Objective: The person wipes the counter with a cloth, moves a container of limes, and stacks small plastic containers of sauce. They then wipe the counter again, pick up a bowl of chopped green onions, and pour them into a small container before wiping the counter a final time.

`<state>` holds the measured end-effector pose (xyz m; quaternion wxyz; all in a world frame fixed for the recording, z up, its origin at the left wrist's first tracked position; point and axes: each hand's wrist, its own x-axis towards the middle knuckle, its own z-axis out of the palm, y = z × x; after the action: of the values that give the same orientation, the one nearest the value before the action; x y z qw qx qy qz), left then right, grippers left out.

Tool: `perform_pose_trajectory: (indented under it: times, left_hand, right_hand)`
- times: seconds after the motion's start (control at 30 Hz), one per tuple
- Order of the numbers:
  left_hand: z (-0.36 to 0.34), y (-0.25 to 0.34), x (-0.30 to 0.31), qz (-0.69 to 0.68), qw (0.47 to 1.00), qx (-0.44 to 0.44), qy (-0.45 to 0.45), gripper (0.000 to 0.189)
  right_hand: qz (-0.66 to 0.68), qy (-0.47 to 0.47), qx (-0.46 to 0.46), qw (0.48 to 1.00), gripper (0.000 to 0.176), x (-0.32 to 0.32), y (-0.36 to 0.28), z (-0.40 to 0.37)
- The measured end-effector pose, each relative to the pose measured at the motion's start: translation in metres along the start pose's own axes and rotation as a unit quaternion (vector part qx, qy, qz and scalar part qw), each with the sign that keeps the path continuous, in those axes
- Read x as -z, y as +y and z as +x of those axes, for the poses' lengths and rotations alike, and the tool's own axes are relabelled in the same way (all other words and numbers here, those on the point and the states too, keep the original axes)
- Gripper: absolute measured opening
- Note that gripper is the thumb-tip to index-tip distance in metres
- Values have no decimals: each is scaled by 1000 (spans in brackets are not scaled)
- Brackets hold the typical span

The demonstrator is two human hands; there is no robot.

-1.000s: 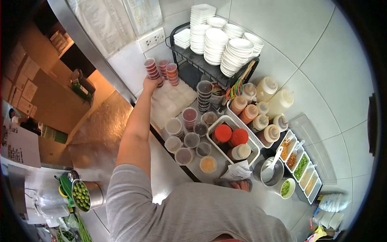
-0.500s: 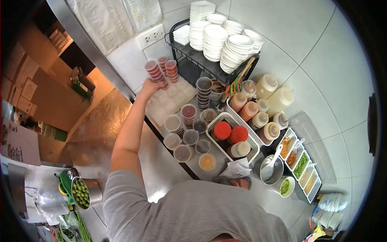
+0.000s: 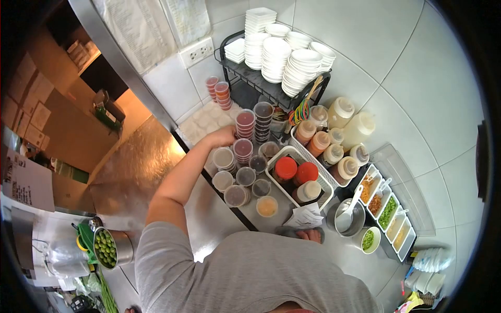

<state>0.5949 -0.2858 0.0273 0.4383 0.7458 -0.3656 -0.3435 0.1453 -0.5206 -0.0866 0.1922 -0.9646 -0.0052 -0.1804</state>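
My left hand is closed round a stack of clear lidded sauce cups with dark red contents. It holds the stack behind a similar red stack and beside a tall stack of dark sauce cups. More lidded cups stand just in front, one with orange sauce. Low at the counter's front, the fingers of my right hand lie on something grey, close to white paper slips. My shirt hides the rest of that hand.
Two red cup stacks stand by the wall on a pale tray. A black rack carries white bowls. White baskets hold jars and squeeze bottles. A pot and garnish trays are to the right.
My left hand has carried its stack of red sauce cups from the tray's back left toward me and right, beside the other cup stacks. My right hand stays in place.
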Motion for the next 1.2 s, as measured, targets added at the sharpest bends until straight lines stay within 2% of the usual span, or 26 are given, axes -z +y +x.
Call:
perform_pose_trajectory:
  times: [0.07, 0.17, 0.27, 0.37, 0.47, 0.5, 0.57, 0.67, 0.77, 0.87, 0.97, 1.2]
  left_hand:
    - [-7, 10, 7, 38, 998, -16, -42, 47]
    - [-22, 13, 25, 62, 997, 41, 33, 56]
    - [-37, 42, 34, 7, 983, -81, 164, 64]
    - [-49, 97, 11, 79, 950, -141, 268, 55]
    - [-42, 101, -1, 196, 919, -169, 297, 47]
    - [-43, 101, -2, 188, 919, -169, 302, 44]
    - [-44, 104, -5, 173, 919, -171, 312, 38]
    - [-66, 121, -11, 159, 926, -220, 262, 37]
    - [-82, 113, -16, 131, 973, -132, 141, 34]
    - [-88, 108, -21, 114, 981, -90, 129, 31]
    - [-90, 103, -14, 110, 976, -117, 146, 30]
    - [-90, 104, -12, 117, 975, -63, 176, 21]
  right_hand:
    - [-3, 1, 0, 1000, 27, 5, -5, 4]
    - [-18, 4, 3, 1000, 26, 5, -6, 6]
    - [-29, 3, 15, 999, 26, 1, -1, 3]
    - [-17, 1, 10, 1000, 25, 7, -7, 8]
    - [-18, 10, -1, 1000, 24, 8, -11, 9]
    - [-21, 6, 6, 1000, 24, 7, -8, 8]
    - [-29, 1, 17, 999, 24, 1, 1, 5]
    - [-17, 6, -2, 1000, 24, 0, -2, 3]
    - [-9, 7, -5, 1000, 23, 4, -7, 7]
    - [-4, 10, -3, 1000, 24, 5, -8, 9]
    - [0, 14, 15, 1000, 25, 10, -9, 13]
    - [-13, 11, 8, 1000, 26, 5, -5, 9]
